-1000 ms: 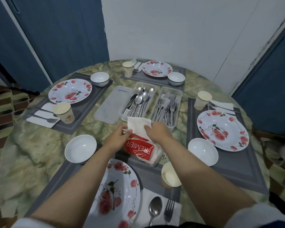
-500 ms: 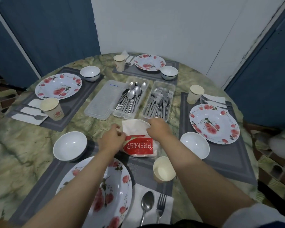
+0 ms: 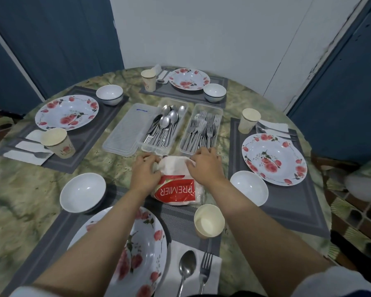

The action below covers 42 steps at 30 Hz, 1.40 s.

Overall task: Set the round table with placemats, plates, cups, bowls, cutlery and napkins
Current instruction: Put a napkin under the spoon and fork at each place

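Sliding away from the near plate point(image 3: 124, 243), the napkin pack point(image 3: 176, 187) now lies closer to the cutlery trays point(image 3: 181, 129), its loose white top bunched lower than a second ago. All four places look laid, so this is likely tidying. The left hand point(image 3: 145, 175) and right hand point(image 3: 204, 166) each pinch that red-and-white Premier wrapper's open end, just short of the trays.
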Available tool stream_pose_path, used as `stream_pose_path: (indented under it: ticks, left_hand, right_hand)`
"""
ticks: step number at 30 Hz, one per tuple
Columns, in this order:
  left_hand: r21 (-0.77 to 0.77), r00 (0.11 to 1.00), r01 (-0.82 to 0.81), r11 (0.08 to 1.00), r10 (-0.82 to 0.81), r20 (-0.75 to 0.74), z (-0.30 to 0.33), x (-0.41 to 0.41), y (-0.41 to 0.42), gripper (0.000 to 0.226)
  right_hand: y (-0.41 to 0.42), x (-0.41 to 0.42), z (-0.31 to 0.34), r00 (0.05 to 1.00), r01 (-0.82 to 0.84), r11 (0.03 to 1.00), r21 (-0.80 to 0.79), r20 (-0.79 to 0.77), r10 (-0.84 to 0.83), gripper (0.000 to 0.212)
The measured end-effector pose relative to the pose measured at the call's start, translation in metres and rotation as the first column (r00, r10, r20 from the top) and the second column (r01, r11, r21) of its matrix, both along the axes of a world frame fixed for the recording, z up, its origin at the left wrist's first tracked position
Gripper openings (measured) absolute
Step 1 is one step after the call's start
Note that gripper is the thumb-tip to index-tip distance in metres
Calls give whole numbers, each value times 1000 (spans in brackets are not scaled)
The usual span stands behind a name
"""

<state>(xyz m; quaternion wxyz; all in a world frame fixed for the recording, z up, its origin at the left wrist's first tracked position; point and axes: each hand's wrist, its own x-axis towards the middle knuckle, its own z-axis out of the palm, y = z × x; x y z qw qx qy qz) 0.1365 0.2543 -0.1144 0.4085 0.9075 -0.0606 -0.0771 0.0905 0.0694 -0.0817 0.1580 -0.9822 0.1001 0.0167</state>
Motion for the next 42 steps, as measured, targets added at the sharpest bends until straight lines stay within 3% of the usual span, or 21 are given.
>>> stream_pose_path:
  ticks: [1,4,9,15,17,20,23,25,27,30,34,39,42]
  left_hand:
    - [11,1000,9,1000,-9,4,1,-2,-1,10]
    - [125,998,42,991,-34,-60,1,-3,-2,9]
    - [385,995,103,917,-98,-32,-7,-4,-7,50]
    - [339,981,43,940,-103,163,-13,-1,-3,43]
    - [336,971,21,942,-99,217,-13,-1,-2,38]
    - [212,962,-9,977,-49,267,-9,-2,-5,21]
    - [119,966,55,991,-83,246,-11,-2,-7,20]
    - [155,969,108,982,-138,203,-15,1,-6,24]
    - [257,979,152,954,-182,95,-20,4,-6,34]
    - [354,981,194,915,-185,-59,-23,8,-8,44]
    - [177,986,155,972,-142,-82,-17,9,-5,38]
    - [-131,997,18,991,-29,-77,8,-1,4,36]
    - [-219,992,25,975,-51,-115,12,-6,15,31]
  right_hand:
    - [-1,0,0,1000,-3,1000,-11,10,3,36]
    - [-3,0,-1,996,-68,996,-59,-61,65,28]
    - [-1,6,-10,986,-165,967,-196,-65,155,24]
    - [-5,9,-15,975,-221,912,-346,-43,219,23]
    - [-6,7,-16,975,-186,906,-379,39,217,27]
    - [-8,5,-18,961,-173,918,-358,142,236,29]
    - [-10,2,-23,933,-222,929,-297,212,291,29]
    - [-10,0,-23,924,-236,920,-312,219,312,28]
    - [-10,1,-24,942,-255,893,-371,114,317,25]
    - [-7,0,-23,977,-212,898,-386,-91,191,31]
    - [-2,-3,-20,974,-207,902,-379,-171,152,36]
    - [-7,-8,-13,983,-136,980,-147,102,152,29]
    - [-4,-8,-8,981,-79,997,21,180,74,25]
